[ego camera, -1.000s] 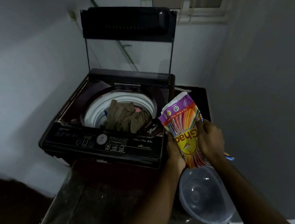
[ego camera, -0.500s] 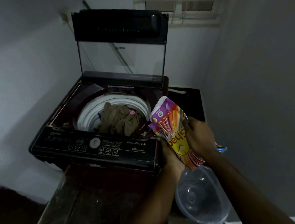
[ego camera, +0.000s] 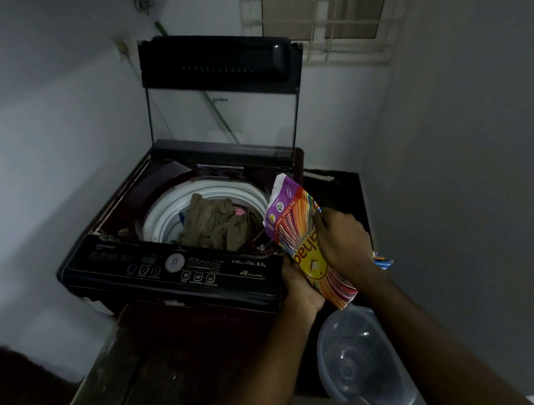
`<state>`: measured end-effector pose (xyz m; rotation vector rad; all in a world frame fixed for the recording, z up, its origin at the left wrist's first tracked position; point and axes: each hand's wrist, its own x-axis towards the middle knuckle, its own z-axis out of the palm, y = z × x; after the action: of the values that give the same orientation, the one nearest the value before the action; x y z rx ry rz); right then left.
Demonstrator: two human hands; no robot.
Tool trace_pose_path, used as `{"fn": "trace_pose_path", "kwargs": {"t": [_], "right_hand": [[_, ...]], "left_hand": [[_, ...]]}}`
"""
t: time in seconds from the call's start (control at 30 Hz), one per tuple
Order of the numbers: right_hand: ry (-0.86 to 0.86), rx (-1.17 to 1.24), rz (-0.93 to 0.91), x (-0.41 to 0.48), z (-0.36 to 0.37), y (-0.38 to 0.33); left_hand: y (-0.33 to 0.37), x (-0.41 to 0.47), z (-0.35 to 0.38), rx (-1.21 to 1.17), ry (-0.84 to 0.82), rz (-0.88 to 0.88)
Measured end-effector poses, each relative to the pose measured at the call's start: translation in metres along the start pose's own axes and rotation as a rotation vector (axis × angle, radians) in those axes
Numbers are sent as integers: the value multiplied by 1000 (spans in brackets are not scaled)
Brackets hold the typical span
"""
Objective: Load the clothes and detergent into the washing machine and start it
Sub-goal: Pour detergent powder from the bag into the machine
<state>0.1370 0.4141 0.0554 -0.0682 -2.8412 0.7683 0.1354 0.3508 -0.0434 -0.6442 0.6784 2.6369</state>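
Gripping the detergent packet (ego camera: 297,232), tilted just off the washing machine's (ego camera: 168,275) front right corner: left hand (ego camera: 299,288) curled tight beneath, right hand (ego camera: 343,244) closed over its face. Clothes (ego camera: 216,226) heaped inside the drum (ego camera: 163,211).

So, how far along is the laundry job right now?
Done: brown and pink clothes sit in the white drum, glass lid up. In hand: left hand and right hand grip the multicoloured detergent packet by the machine's front right corner. Left: adding detergent, closing the lid, starting at the dark control panel.
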Motion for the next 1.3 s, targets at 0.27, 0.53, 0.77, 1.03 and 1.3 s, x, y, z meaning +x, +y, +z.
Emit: {"fn": "trace_pose_path", "kwargs": {"t": [0.27, 0.53, 0.77, 1.03, 1.3], "right_hand": [[-12, -23, 3, 1, -5, -11], [-49, -35, -10, -1, -7, -16], [-68, -65, -10, -1, -9, -18], [-72, -62, -7, 3, -9, -13], [-73, -34, -18, 11, -4, -8]], "left_hand": [[4, -1, 0, -4, 12, 3], [2, 1, -5, 11, 31, -5], [1, 4, -6, 18, 33, -1], [-3, 0, -3, 28, 13, 14], [-3, 7, -3, 6, 9, 1]]}}
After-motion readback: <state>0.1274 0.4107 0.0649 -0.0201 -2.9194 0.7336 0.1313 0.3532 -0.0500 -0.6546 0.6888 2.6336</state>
